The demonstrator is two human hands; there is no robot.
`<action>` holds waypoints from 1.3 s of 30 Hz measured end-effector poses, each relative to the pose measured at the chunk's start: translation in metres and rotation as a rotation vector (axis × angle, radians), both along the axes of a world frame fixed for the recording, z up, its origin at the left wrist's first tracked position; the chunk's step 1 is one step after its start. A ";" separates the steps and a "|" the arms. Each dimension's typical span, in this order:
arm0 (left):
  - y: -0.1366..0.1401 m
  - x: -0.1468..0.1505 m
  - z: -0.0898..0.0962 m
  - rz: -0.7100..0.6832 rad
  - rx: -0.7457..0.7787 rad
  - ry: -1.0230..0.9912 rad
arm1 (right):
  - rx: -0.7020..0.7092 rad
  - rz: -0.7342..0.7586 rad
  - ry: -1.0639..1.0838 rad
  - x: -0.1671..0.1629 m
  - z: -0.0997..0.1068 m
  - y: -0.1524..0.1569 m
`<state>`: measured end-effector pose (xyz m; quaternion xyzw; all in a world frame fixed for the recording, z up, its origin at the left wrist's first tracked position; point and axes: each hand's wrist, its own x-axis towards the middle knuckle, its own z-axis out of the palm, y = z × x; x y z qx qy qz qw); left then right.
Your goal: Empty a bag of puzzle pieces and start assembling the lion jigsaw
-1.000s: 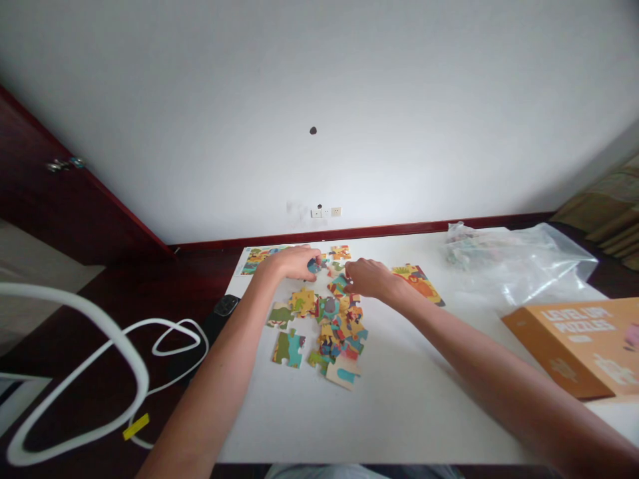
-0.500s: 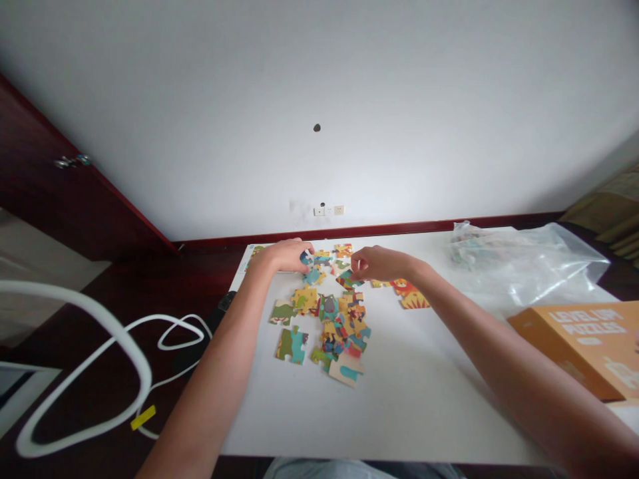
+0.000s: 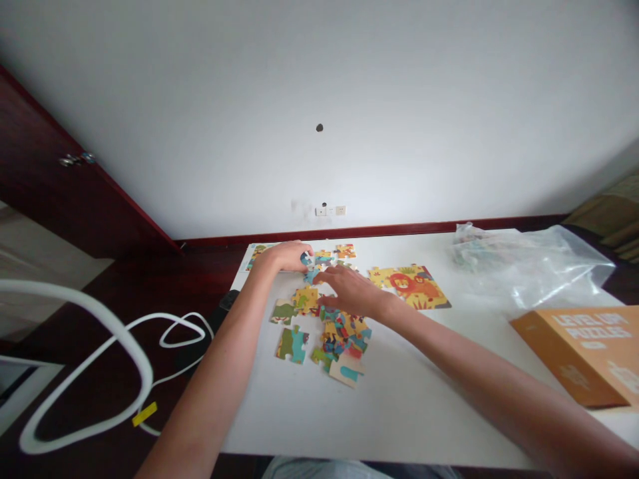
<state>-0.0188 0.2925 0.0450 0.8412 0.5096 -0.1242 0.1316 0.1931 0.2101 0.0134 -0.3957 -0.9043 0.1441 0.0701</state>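
My left hand point(image 3: 289, 255) is at the far left of the table, its fingers closed on a dark blue puzzle piece point(image 3: 305, 259). A light blue puzzle piece point(image 3: 310, 275) lies just below those fingertips. My right hand point(image 3: 349, 290) reaches over the middle of the loose pieces, thumb and fingers apart, and nothing shows in its grip. It covers part of the pile point(image 3: 344, 332) of colourful pieces. Left of the pile are a yellow piece point(image 3: 305, 299), a green piece point(image 3: 283, 311) and a green-and-turquoise piece point(image 3: 292, 346).
A joined lion section point(image 3: 417, 286) lies right of my right hand. Behind my left hand is a printed picture sheet point(image 3: 257, 253). A clear plastic bag point(image 3: 534, 263) and an orange puzzle box point(image 3: 584, 352) sit on the right of the white table point(image 3: 424, 406).
My right hand has moved left and toward me, and its fingers have spread. The lion section now shows more fully. My left hand stays nearly in place with its piece.
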 end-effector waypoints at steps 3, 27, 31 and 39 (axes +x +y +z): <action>0.000 0.000 0.000 -0.005 -0.014 0.004 | 0.030 0.105 0.029 -0.013 -0.015 -0.010; 0.001 0.005 -0.005 0.006 -0.013 0.000 | 0.061 -0.256 -0.183 0.024 0.011 0.028; 0.001 0.006 -0.006 0.013 -0.010 -0.022 | 0.019 -0.113 -0.137 0.027 0.018 0.023; -0.007 0.011 0.003 0.021 -0.103 0.064 | -0.232 0.164 -0.258 0.025 0.037 -0.008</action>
